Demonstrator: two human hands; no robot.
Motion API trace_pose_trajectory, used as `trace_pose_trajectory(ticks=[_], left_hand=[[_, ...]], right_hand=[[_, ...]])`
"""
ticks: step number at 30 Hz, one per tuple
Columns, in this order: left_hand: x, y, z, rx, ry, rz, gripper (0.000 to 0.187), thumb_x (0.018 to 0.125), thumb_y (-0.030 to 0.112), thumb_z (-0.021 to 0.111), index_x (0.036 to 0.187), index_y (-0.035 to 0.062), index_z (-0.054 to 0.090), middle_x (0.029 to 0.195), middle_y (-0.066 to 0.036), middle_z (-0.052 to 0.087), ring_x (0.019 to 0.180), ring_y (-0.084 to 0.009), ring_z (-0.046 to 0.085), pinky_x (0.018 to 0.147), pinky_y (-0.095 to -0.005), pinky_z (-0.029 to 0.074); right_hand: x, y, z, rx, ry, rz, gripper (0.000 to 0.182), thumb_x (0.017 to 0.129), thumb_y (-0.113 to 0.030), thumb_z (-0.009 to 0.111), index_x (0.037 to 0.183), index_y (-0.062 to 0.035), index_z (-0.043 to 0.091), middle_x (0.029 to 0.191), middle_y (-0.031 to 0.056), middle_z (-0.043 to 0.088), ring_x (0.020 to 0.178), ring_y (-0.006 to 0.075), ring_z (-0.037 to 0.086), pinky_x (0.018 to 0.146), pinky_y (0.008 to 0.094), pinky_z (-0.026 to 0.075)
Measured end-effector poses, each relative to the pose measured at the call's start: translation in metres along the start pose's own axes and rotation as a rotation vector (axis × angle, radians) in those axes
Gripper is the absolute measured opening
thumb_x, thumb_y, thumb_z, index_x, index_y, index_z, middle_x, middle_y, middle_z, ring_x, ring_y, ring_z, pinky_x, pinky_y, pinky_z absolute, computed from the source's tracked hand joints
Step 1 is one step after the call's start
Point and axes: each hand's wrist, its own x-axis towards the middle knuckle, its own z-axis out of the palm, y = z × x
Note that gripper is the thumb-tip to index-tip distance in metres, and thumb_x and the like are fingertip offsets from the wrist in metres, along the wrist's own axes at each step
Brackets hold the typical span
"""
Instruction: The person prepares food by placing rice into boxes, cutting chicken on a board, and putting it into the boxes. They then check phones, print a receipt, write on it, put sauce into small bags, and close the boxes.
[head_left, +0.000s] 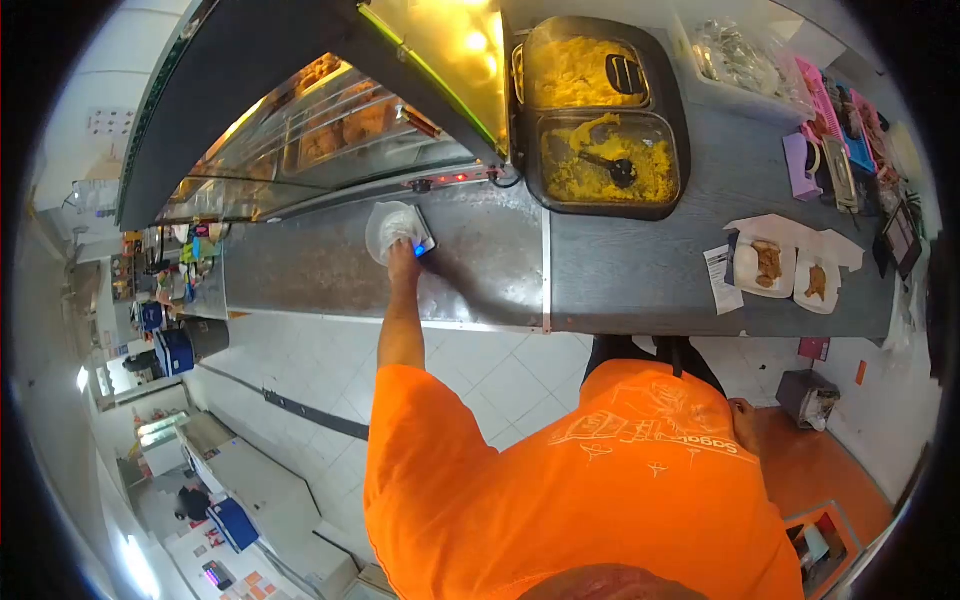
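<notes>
My left hand (403,255), at the end of an outstretched arm, is closed at the near side of a whitish plastic bag (383,228). The bag is translucent at its edge and sits on a small scale (427,228) with a blue-lit display beside my fingers. Its contents look white but are too small to name. My fingertips are partly hidden against the bag. My right hand (742,415) hangs low by my hip, mostly behind the orange shirt, and its fingers are too hidden to read.
A heated glass display case (330,130) with fried food stands behind the scale. Two trays of yellow crumbs (605,150), one with a black scoop, are set in the counter. An opened takeaway box (765,265) with fried pieces lies right, beside a receipt (722,280).
</notes>
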Motion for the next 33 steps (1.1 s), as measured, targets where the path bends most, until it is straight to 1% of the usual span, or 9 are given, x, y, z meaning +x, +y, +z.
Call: trace_pose_trajectory(ticks=[4, 9, 13, 19, 23, 25, 26, 29, 33], left_hand=[[0.04, -0.027, 0.012, -0.02, -0.002, -0.051, 0.042, 0.087, 0.012, 0.059, 0.13, 0.0103, 0.056, 0.132, -0.016, 0.056, 0.12, -0.0353, 0.055, 0.099, -0.0447, 0.047], [0.041, -0.05, 0.01, 0.101, 0.133, 0.03, 0.035, 0.09, 0.023, 0.06, 0.122, 0.0081, 0.059, 0.123, -0.016, 0.062, 0.11, -0.0352, 0.062, 0.094, -0.0461, 0.051], [0.087, -0.069, 0.009, 0.002, -0.185, 0.171, 0.056, 0.09, 0.043, 0.063, 0.122, -0.0027, 0.059, 0.119, -0.026, 0.063, 0.111, -0.0435, 0.06, 0.093, -0.0496, 0.05], [0.053, -0.005, -0.095, 0.116, -0.129, -0.052, 0.054, 0.091, 0.046, 0.06, 0.101, -0.007, 0.066, 0.099, -0.029, 0.067, 0.097, -0.0451, 0.065, 0.083, -0.0528, 0.05], [-0.051, 0.162, -0.196, -0.184, -0.301, 0.198, 0.059, 0.092, 0.047, 0.059, 0.087, -0.01, 0.071, 0.086, -0.031, 0.069, 0.087, -0.0462, 0.068, 0.076, -0.055, 0.05], [-0.155, 0.306, -0.274, -0.416, -0.491, 0.504, 0.051, 0.1, 0.039, 0.05, 0.092, -0.0069, 0.072, 0.088, -0.029, 0.069, 0.081, -0.032, 0.07, 0.074, -0.0439, 0.052], [-0.188, 0.344, -0.247, -0.736, -0.554, 0.872, 0.044, 0.103, 0.034, 0.046, 0.107, -0.0018, 0.072, 0.101, -0.024, 0.072, 0.089, -0.0238, 0.068, 0.081, -0.0386, 0.05], [-0.304, 0.471, -0.246, -0.829, -1.364, 0.985, 0.042, 0.104, 0.035, 0.044, 0.124, 0.0042, 0.065, 0.117, -0.016, 0.069, 0.101, -0.0217, 0.064, 0.091, -0.0388, 0.047], [-0.389, 0.556, -0.169, -0.496, -1.746, 1.022, 0.042, 0.104, 0.036, 0.044, 0.128, 0.0065, 0.062, 0.121, -0.015, 0.066, 0.105, -0.0233, 0.063, 0.092, -0.0419, 0.048]], right_hand=[[-0.017, -0.015, 0.001, 0.158, 0.043, -0.01, 0.025, 0.098, -0.024, 0.059, 0.11, -0.0021, 0.065, 0.082, 0.0042, 0.063, 0.066, 0.0116, 0.058, 0.05, 0.0267, 0.046], [-0.008, 0.054, 0.012, -0.051, 0.198, -0.229, 0.027, 0.092, -0.022, 0.061, 0.091, 0.0044, 0.067, 0.076, 0.0106, 0.066, 0.071, 0.0183, 0.061, 0.065, 0.0375, 0.051], [-0.039, 0.02, 0.018, -0.091, 0.153, -0.029, 0.029, 0.089, -0.023, 0.059, 0.089, 0.003, 0.07, 0.085, 0.0179, 0.071, 0.078, 0.0254, 0.066, 0.072, 0.0401, 0.05], [-0.059, 0.021, 0.027, 0.076, 0.15, 0.258, 0.03, 0.089, -0.027, 0.065, 0.11, -0.0058, 0.069, 0.097, 0.0116, 0.072, 0.087, 0.023, 0.067, 0.078, 0.0359, 0.054], [-0.1, 0.062, 0.042, 0.378, 0.047, 0.431, 0.033, 0.091, -0.032, 0.063, 0.115, -0.01, 0.068, 0.101, 0.0098, 0.072, 0.091, 0.0238, 0.068, 0.077, 0.0364, 0.054], [-0.135, 0.095, 0.054, 0.453, 0.048, 0.401, 0.033, 0.091, -0.032, 0.063, 0.115, -0.0097, 0.068, 0.102, 0.0096, 0.072, 0.092, 0.0238, 0.068, 0.077, 0.0371, 0.054], [-0.151, 0.114, 0.06, 0.486, 0.07, 0.388, 0.033, 0.091, -0.031, 0.062, 0.115, -0.0096, 0.068, 0.103, 0.0095, 0.072, 0.092, 0.0238, 0.068, 0.077, 0.0374, 0.054], [-0.212, 0.186, 0.088, 0.64, 0.202, 0.412, 0.033, 0.092, -0.031, 0.061, 0.115, -0.0092, 0.068, 0.104, 0.0092, 0.072, 0.093, 0.0237, 0.068, 0.078, 0.0383, 0.053], [-0.298, 0.294, 0.142, 0.935, 0.351, 0.531, 0.033, 0.092, -0.03, 0.059, 0.115, -0.0086, 0.069, 0.105, 0.0088, 0.072, 0.095, 0.0236, 0.067, 0.079, 0.0396, 0.053]])
